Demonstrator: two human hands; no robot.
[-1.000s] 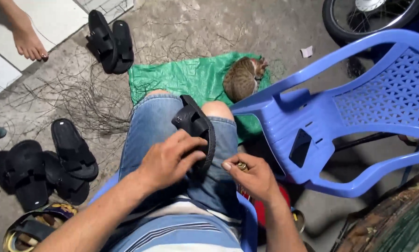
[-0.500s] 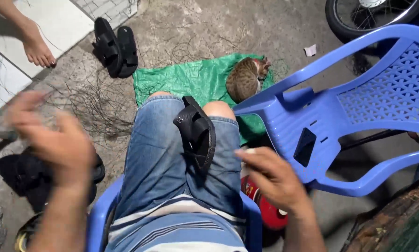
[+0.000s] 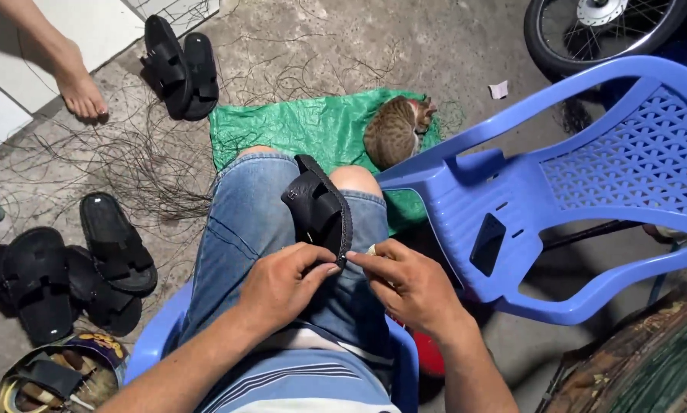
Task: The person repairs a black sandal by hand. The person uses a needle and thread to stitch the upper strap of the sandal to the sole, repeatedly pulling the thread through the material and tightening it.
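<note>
The left hand (image 3: 282,287), which was lifted out wide to the side half a second ago, is coming back in over the lap and is now pinching the near edge of the black sandal (image 3: 320,210). The right hand (image 3: 408,283) is closing in too, its fingertips meeting the left's at that same edge, gripping something small and pale that I cannot make out. The sandal is lying on the jeans between the thighs, tilted on its side, just as before. So the work on the sandal's edge is starting up again with both hands. A cat (image 3: 395,131) is sleeping on the green sheet (image 3: 297,126), and the blue chair (image 3: 557,199) is standing just beside the knee.
</note>
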